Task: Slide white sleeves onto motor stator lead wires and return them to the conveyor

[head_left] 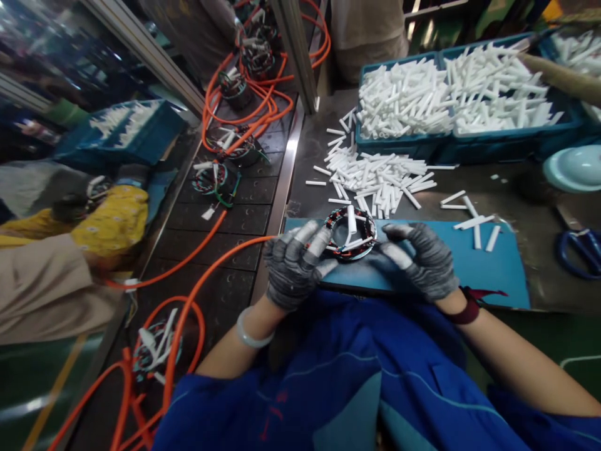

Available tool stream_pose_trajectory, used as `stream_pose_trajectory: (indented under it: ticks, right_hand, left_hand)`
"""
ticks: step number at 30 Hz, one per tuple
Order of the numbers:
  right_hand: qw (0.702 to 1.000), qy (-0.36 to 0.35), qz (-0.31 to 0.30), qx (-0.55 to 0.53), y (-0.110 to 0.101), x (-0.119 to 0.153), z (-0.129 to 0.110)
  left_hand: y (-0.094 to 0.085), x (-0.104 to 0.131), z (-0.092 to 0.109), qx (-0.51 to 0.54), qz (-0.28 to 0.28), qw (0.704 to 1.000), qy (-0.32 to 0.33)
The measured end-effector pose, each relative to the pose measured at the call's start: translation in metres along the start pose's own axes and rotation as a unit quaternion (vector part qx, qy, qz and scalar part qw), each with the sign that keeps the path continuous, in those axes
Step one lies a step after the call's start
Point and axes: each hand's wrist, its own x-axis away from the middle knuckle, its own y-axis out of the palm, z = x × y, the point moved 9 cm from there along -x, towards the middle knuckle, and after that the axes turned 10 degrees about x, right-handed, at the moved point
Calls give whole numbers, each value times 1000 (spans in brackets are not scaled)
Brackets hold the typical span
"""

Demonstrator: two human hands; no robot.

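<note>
Worker's gloves [292, 268]: knitted cloth, matt, ribbed. Loose tubes [382, 174]: smooth, plastic to my eye. Bins [399, 146]: plastic, low sheen. Mat [493, 269]: smooth, faintly glossy. Rail [292, 147]: shiny metal. Scissors [581, 234]: metal blades, plastic-looking handles.

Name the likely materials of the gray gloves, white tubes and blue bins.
Gray gloves: matte knit fabric, judging by the ribbed texture; fiber unclear. White tubes: perhaps matte plastic, since straight and stiff-looking. Blue bins: likely molded plastic, given thick, one-color walls.

On worktop [509, 199], right side: blue-handled scissors [581, 235] w/ pale-blue rounded container [573, 168] just beyond. Far ctr: metal post [297, 56]. Left: co-worker [51, 288] w/ yellow patterned sleeve [110, 218].
</note>
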Motion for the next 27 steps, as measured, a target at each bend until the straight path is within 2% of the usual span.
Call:
stream_pose_trajectory:
  ticks: [2, 4, 8, 10, 13, 14, 16, 19, 21, 24, 27]
  right_hand:
    - [997, -38, -71, -13, 17, 6, -2]
    - [990, -68, -123, -29, 31, 3, 1]
    - [977, -69, -165, -114, 43, -20, 14]
    - [951, -29, -218, -217, 55, -30, 21]
    - [886, 56, -302, -347, 74, -32, 29]
    - [879, 74, -304, -359, 76, -31, 30]
    - [904, 93, -250, -333, 67, -27, 36]
    - [969, 121, -70, -203, 31, -9, 43]
    - [987, 116, 3, -112, 14, 9, 35]
    - [998, 57, -15, -38, 19, 22, 11]
    - [996, 44, -61, -44, 34, 17, 4]
  left_hand:
    - [7, 11, 3, -26, -13, 999, -13]
    - [20, 15, 4, -20, -47, 999, -8]
    - [40, 5, -4, 45, -107, 993, 25]
    - [46, -4, -10, 82, -155, 983, 49]
    - [49, -19, -15, 134, -219, 964, 76]
    - [48, -23, -15, 150, -231, 958, 77]
    - [45, -31, -16, 162, -235, 957, 59]
    - [41, -36, -13, 136, -230, 963, 23]
    - [40, -35, -10, 150, -237, 960, 18]
    - [40, -37, -9, 247, -258, 934, 21]
    - [40, -43, -12, 346, -270, 898, 30]
